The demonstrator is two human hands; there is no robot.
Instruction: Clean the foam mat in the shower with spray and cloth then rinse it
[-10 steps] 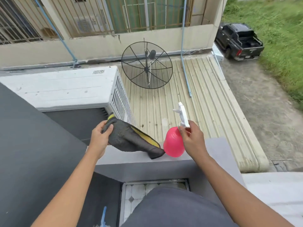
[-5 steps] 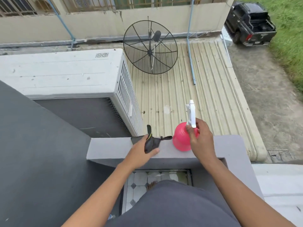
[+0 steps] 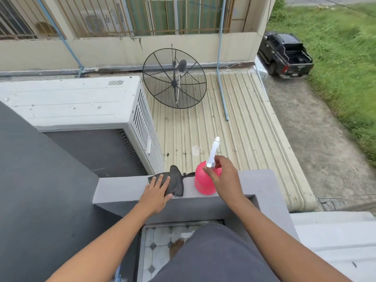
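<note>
A dark grey cloth [image 3: 176, 182] lies bunched on top of the grey balcony ledge [image 3: 122, 190]. My left hand [image 3: 156, 192] rests flat on its near side, fingers spread, not gripping. Right beside the cloth a pink spray bottle [image 3: 201, 185] with a white trigger head stands upright on the ledge. My right hand [image 3: 225, 180] is curled around its neck just under the trigger. No foam mat is in view.
Beyond the ledge is a drop to a white air-conditioner unit [image 3: 71, 102], a corrugated roof [image 3: 244, 139] and a black mesh satellite dish [image 3: 175, 78]. A dark wall [image 3: 40, 190] rises on the left. Tiled floor [image 3: 158, 241] shows below the ledge.
My left hand moved the cloth rightward along the ledge, folded it small beside the bottle, and now lies flat on it. The bottle stays upright under my right hand.
</note>
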